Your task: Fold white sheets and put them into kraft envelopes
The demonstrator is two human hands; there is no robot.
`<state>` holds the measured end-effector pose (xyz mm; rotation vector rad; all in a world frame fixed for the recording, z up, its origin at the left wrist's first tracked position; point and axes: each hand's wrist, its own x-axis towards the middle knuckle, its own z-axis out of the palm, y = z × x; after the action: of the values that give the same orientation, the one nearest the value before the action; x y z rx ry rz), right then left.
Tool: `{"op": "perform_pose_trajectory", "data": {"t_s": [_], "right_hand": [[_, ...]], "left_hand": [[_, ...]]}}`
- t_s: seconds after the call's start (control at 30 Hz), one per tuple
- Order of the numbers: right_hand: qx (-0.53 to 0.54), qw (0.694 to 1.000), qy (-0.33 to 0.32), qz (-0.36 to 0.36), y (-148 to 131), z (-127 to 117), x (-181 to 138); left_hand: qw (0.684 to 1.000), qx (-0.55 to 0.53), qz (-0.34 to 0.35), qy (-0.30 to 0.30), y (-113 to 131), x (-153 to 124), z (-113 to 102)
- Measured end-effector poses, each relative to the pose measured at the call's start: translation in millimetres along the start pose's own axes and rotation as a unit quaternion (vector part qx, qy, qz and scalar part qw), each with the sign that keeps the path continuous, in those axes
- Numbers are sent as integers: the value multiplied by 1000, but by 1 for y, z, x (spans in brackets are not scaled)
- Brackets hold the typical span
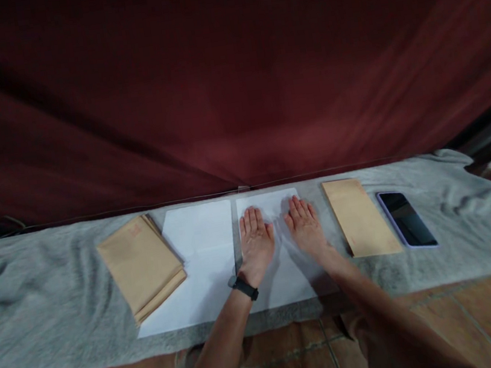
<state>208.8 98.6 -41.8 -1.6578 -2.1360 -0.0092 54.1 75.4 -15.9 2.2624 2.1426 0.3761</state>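
My left hand (256, 240) lies flat on a white sheet of paper (282, 285), fingers stretched toward the far edge and a dark watch on the wrist. On the right part of that same sheet rests my right hand (305, 225), also flat with its fingers out. Neither hand grips anything. To the left is a second white sheet of paper (200, 233). Overlapping that sheet's left side, a stack of brown envelopes (140, 260) sits at a slant. Right of my right hand lies another brown envelope or small stack of them (360, 216).
A phone (407, 219) with a purple case edge lies right of the brown envelopes. Everything rests on a grey cloth (60, 295) with wrinkles at both ends. A dark red curtain (232, 88) hangs behind. Brown floor tiles (291, 348) show in front.
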Motion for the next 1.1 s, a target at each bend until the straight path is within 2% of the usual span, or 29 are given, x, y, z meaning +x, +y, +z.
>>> {"op": "perform_pose_trajectory", "data": {"t_s": [0.17, 0.33, 0.47, 0.63, 0.9, 1.1], "right_hand": [[60, 994, -34, -79, -25, -8, -41], [53, 992, -50, -107, -19, -20, -61], [26, 990, -56, -126, -10, -28, -66], [-14, 992, -57, -113, 3, -34, -66], [-48, 993, -56, -87, 30, -41, -62], [-43, 995, -50, -77, 37, -41, -61]], "left_hand": [[995, -3, 97, -14, 18, -38, 4], [994, 4, 106, -6, 20, -62, 4], [993, -7, 121, 4, 10, -71, -2], [989, -5, 151, 7, -2, -77, -11], [967, 14, 254, -29, 8, -85, -16], [964, 0, 261, -47, 8, -89, -19]]}}
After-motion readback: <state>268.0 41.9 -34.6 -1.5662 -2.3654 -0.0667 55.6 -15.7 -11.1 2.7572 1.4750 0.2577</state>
